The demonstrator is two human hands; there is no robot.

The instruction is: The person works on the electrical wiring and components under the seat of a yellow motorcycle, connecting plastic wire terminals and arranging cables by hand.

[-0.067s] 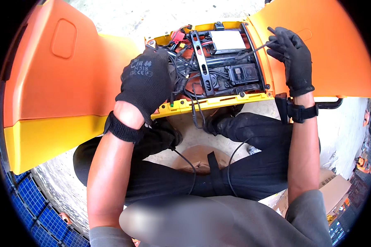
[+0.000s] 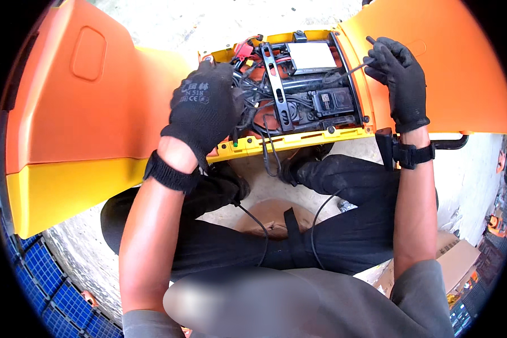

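- Pale rough concrete (image 2: 231,22) lies under and beyond the machine, and we sit on it with our dark trousers (image 2: 355,225) folded close below the work.
- Blue grating (image 2: 34,270) shows at the lower left rim, and a cardboard box (image 2: 456,253) sits at the lower right, well apart from our hands.
- Our work sits in an open compartment (image 2: 298,84) between two wide orange body panels, one on the left (image 2: 84,90) and one on the right (image 2: 450,67); a yellow edge (image 2: 298,141) frames it at the front.
- Inside we see a black bracket (image 2: 276,84) running front to back, a white flat module (image 2: 311,55), a black box (image 2: 335,101) and a tangle of black wires (image 2: 253,96), with a red connector (image 2: 243,49) near the back left corner.
- Our left hand (image 2: 205,107), in a black glove, reaches into the left end of the compartment with its fingers curled down among the wires; what they grip we cannot tell.
- Our right hand (image 2: 397,79), also gloved, rests on the right panel's edge, fingers pinching a thin black tool (image 2: 352,70) whose shaft slants into the compartment.
- Free room is tight: the panels close in on both sides, and only the middle of the compartment stays uncovered.
- One loose black cable (image 2: 267,152) droops over the yellow edge toward our lap.
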